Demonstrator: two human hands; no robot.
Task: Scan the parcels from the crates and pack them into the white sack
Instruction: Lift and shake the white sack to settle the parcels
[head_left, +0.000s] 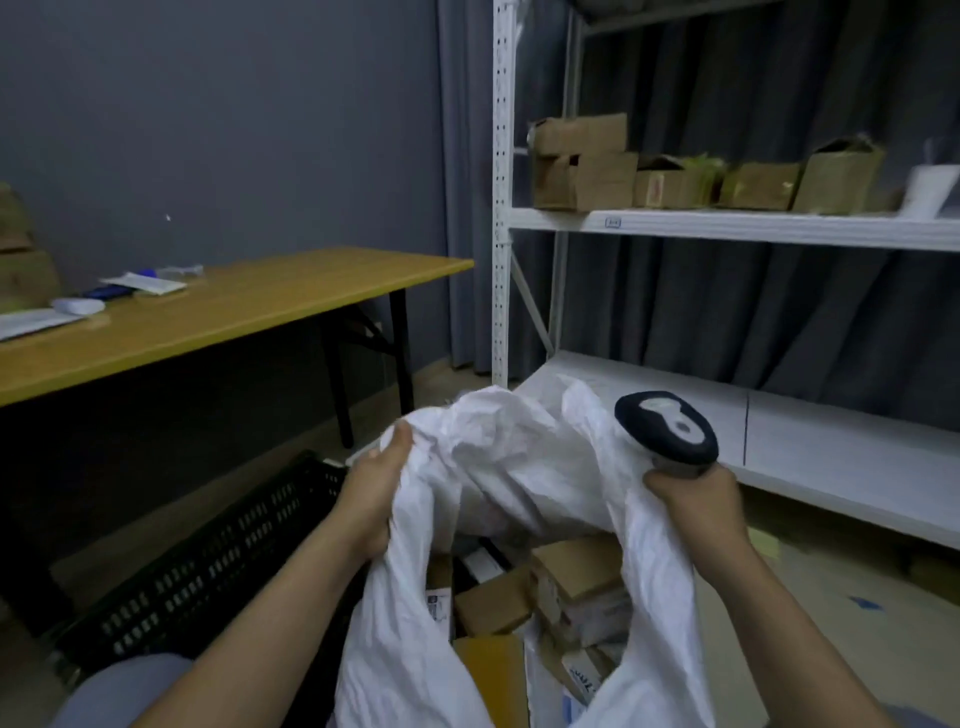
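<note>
1. Grey walls, a wooden table (234, 306) at left, and white shelving (727, 228) with cardboard boxes (587, 166).
2. I see my left hand (376, 488) gripping the white sack (498, 467) by its rim.
3. My right hand (693, 499) clasps the scanner (667, 426) and the sack's opposite edge.
4. Parcels (571, 592) lie inside the sack; a black crate (218, 561) stands just left of it.

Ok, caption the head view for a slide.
Both hands hold open a white sack of parcels; the right hand also grips a scanner.
</note>
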